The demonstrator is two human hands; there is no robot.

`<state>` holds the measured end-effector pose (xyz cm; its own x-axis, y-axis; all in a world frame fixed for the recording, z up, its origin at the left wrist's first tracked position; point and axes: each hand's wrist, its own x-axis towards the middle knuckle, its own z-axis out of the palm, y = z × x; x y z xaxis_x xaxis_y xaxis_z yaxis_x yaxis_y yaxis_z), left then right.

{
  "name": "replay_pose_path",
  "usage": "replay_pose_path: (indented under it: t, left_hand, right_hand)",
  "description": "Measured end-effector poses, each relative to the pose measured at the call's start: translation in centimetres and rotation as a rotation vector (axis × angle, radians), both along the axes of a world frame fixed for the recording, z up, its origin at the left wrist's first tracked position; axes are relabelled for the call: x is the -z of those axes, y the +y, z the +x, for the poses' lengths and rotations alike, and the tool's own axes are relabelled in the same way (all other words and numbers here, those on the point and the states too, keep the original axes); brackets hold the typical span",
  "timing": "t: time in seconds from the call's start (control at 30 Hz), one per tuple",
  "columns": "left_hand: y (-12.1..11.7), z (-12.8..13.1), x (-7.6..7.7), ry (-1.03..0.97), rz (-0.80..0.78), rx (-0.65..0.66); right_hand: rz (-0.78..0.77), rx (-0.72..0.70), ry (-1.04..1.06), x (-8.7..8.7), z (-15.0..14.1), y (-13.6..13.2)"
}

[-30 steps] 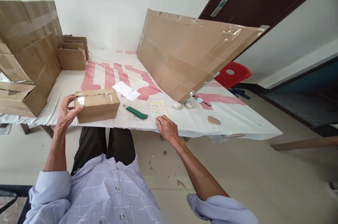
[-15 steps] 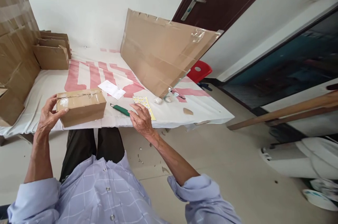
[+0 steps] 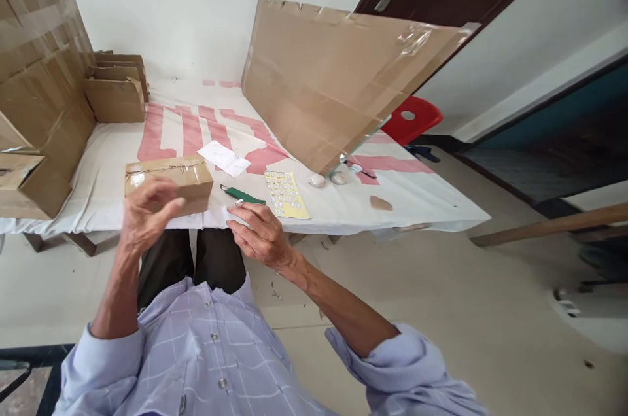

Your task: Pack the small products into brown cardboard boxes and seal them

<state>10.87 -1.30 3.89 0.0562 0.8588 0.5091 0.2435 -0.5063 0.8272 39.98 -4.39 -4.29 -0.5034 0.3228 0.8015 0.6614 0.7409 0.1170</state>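
Observation:
A taped cardboard box lies at the table's front edge. My left hand is raised in front of it, fingers curved and apart, holding nothing and hiding part of its front. Between the thumb and fingers of my right hand is a small white sticker. Just behind that hand lies a green utility knife, blade end toward the box. To its right is a yellow sheet with rows of white stickers. A white slip of paper rests behind the knife.
A large cardboard sheet leans over the back of the cloth-covered table. Two rolls of clear tape sit below it. Stacked cartons and folded boxes stand at left. A red stool is beyond the table.
My left hand has let go of the box and moved right, in front of it. My right hand has come off the yellow sheet toward the left with a small white sticker. The view has shifted.

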Motion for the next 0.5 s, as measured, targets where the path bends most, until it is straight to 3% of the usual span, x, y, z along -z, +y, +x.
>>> replay_pose_path:
  t: [0.1,0.23,0.37,0.5]
  left_hand:
    - [-0.5,2.5,0.2,-0.085,-0.111,0.268]
    - [-0.5,3.7,0.7,-0.118,-0.168,0.533]
    - [-0.5,3.9,0.6,-0.076,-0.199,0.598]
    - [-0.8,4.2,0.8,-0.077,-0.263,0.539]
  right_hand:
    - [-0.031,-0.066,-0.01,-0.8,-1.2,-0.8]
    - [-0.042,-0.148,-0.015,-1.3,-1.8,-1.4]
    - [-0.043,-0.147,-0.062,-1.3,-1.9,-1.5]
    - [-0.009,-0.114,-0.096,-1.4,-2.1,-1.5]
